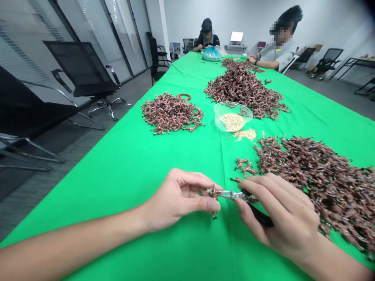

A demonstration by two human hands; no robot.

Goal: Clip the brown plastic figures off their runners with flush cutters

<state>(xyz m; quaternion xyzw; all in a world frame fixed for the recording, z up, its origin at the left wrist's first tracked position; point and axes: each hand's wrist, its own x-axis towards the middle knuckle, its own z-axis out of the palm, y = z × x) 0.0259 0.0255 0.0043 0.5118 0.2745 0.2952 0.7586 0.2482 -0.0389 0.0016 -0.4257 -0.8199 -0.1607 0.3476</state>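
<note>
My left hand (pixel 181 197) pinches a small brown figurine (pixel 215 192) with thin leg-like parts between thumb and fingers. Wrapped round the black handles of small pliers (pixel 233 194) are the fingers of my right hand (pixel 281 212). The silver jaws point left and reach the figurine; whether they grip it I cannot tell. Just beyond my right hand lie a few loose figurines (pixel 245 166), beside a large pile of the same brown figurines (pixel 319 183).
Another figurine pile (pixel 171 113) lies at left, near a brown ring (pixel 184 96). Farther back is a bigger pile (pixel 246 88). A clear bowl (pixel 218 117) holds small beige pieces, some spilled (pixel 246 134) on the green cloth (pixel 117 203). Two people sit beyond, near a blue bag (pixel 211 54).
</note>
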